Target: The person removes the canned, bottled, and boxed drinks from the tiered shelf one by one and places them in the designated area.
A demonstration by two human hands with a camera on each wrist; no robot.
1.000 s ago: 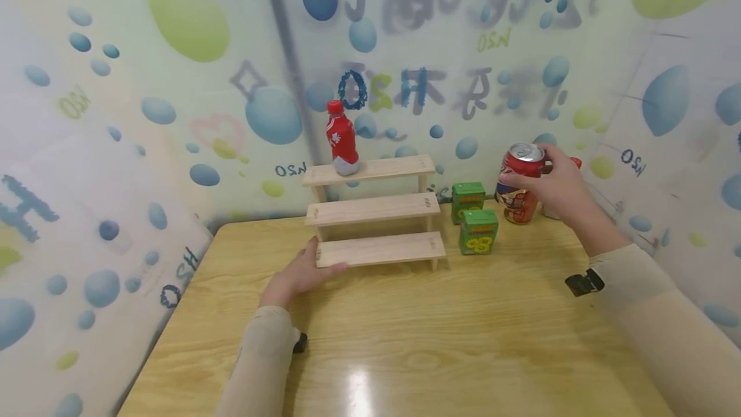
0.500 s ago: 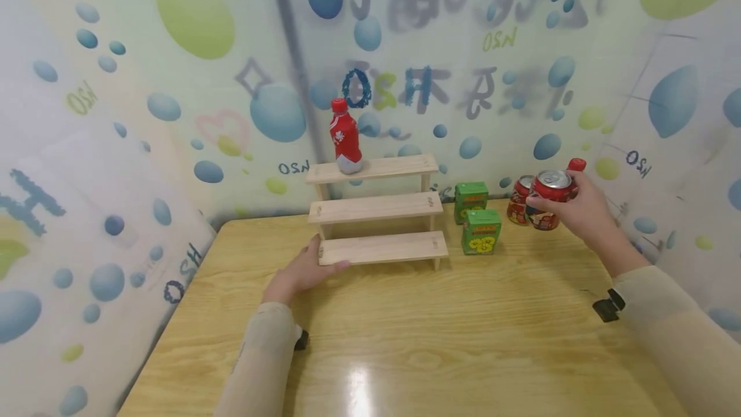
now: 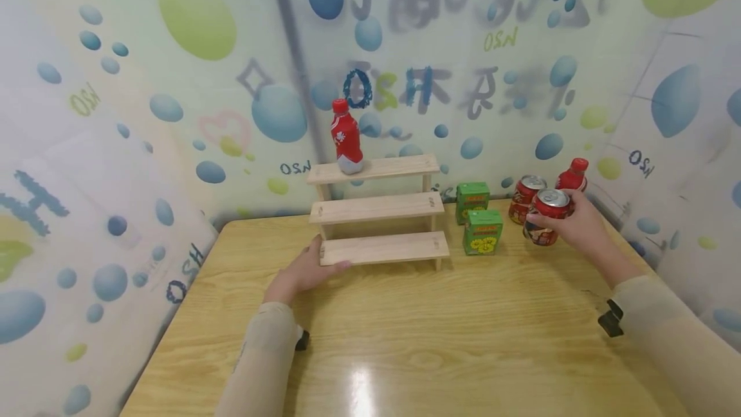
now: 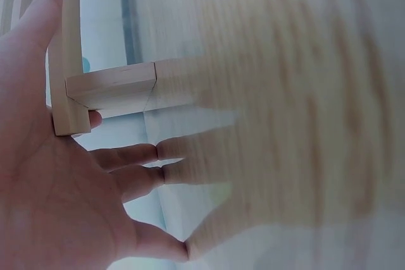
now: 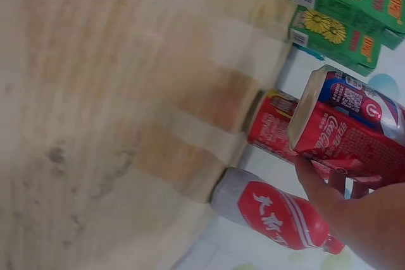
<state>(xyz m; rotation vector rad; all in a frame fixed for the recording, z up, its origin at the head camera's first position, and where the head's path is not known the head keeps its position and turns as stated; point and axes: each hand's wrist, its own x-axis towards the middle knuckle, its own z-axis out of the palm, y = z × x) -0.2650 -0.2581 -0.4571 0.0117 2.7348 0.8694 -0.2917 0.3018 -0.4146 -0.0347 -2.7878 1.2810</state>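
Observation:
In the head view my right hand grips a red soda can from its right side. The right wrist view shows the can's base raised off the table. Behind it stands a second soda can, with a red plastic bottle beside that. My left hand holds the left end of the lowest step of a three-step wooden shelf. Its thumb lies along the front edge, and in the left wrist view several fingertips touch the table. Another red bottle stands upright on the top step.
Two green drink cartons stand between the shelf and the cans, one in front of the other. The wooden table meets patterned fabric walls at the back and sides.
My right hand has carried its soda can rightward, then down and toward me, bringing the second can and the right-hand bottle into fuller view. My left hand stays at the shelf.

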